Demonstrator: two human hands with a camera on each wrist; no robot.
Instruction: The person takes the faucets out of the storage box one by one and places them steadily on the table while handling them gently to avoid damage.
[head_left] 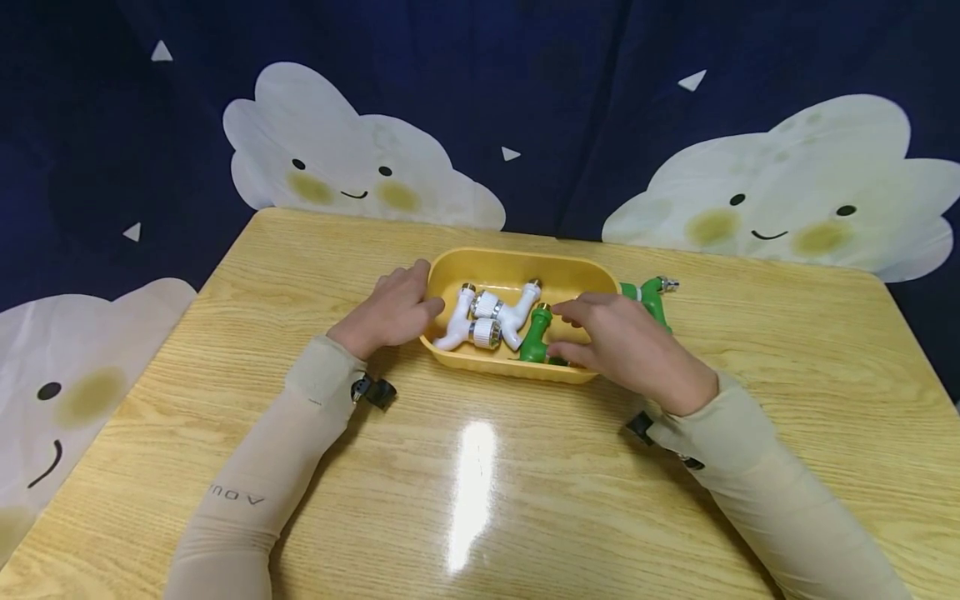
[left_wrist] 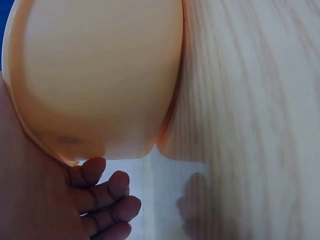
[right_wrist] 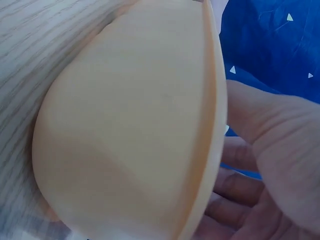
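1. Fingers of the right hand (head_left: 626, 342) are bent and parted beside the green garden tap (head_left: 534, 340), index fingertip near its brass threaded end (head_left: 543, 307), thumb lower; whether they pinch anything, I can't tell from over here.
2. That tap lies inside the yellow plastic bin (head_left: 480, 364), right of the middle and against the near side. I'd handle it by its thicker body, lifting or lowering it clear of the rim.
3. Just left of it sit the front white tap (head_left: 456, 321) and the rear white tap (head_left: 516, 317), their ribbed knobs close together (a likely snag), so small, unhurried moves would suit.
4. At the bin's left end, the left hand (head_left: 393, 308) is loosely curled, thumb over the rim, holding it; light, even pressure should prevent skidding on the wooden table (head_left: 375, 500).
5. Past the right end shows a second green tap (head_left: 654, 307), partly hidden by the right hand; mind those knuckles.
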